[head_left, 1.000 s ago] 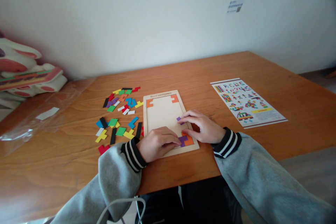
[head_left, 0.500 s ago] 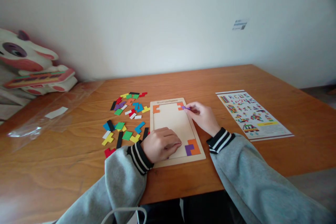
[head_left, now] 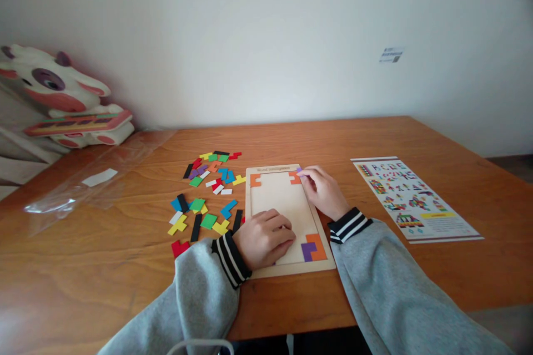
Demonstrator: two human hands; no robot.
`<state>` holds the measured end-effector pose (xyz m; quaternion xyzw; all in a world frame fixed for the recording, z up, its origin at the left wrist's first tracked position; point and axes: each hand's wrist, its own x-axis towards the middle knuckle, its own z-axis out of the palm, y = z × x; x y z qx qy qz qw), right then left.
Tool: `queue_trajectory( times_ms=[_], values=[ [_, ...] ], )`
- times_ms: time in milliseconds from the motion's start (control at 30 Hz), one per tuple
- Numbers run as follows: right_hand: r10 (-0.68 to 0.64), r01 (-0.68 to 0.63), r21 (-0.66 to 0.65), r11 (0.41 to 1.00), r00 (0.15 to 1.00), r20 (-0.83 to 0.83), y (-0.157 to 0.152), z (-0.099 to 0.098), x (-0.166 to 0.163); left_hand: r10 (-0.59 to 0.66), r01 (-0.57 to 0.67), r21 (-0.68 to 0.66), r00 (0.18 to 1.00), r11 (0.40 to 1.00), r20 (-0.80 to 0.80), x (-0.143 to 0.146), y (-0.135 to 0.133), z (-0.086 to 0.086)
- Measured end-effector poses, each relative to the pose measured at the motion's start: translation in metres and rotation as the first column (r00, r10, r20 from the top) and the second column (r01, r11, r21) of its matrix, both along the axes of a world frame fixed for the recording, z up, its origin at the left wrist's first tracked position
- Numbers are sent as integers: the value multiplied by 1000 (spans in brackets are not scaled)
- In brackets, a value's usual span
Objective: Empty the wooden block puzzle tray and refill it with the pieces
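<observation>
A pale wooden puzzle board with a raised rim lies flat before me. Orange puzzle pieces sit in its two far corners, one at the left and one at the right. In the near right corner an orange piece lies against a purple piece. My right hand is closed at the far right corner, pinching a small purple puzzle piece mostly hidden by the fingers. My left hand rests over the board's near left part, fingers curled and their undersides hidden.
Many coloured pieces, such as a green one, lie scattered left of the board. A printed pattern sheet is at the right. Clear plastic wrapping and a cow-shaped toy keyboard are at the far left, by the wall.
The view has shifted slightly. My right hand has turned the purple piece, which now stands above the orange corner piece by the rim. My left hand has stayed on the board.
</observation>
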<state>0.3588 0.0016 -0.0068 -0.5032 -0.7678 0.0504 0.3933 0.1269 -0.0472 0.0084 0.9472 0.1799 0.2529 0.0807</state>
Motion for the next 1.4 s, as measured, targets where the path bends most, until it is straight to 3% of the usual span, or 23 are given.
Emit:
queue_trajectory(
  times_ms=[333, 567, 733, 1100, 1200, 1400],
  values=[
    [-49, 50, -56, 997, 999, 16, 7, -11, -5, -79, 79, -4, 995, 997, -53, -4, 3, 1],
    [-65, 65, -4, 998, 990, -127, 5, -2, -7, -79, 78, -11, 994, 997, -82, -5, 2, 0],
    [-86, 70, -69, 995, 962, -257, 6, 2, -14, -81, 81, -6, 993, 997, -90, -5, 3, 1],
    [21, -34, -38, 999, 956, -293, 19, 2, -17, -67, 69, 12, 993, 998, -101, -5, 3, 0],
    [5, -26, -54, 998, 931, -366, 18, -2, -18, -76, 76, 3, 993, 997, -93, -5, 3, 0],
    [-66, -45, -169, 985, 799, -597, 17, -7, -21, -68, 70, 7, 991, 998, -117, -5, 3, -1]
  ],
)
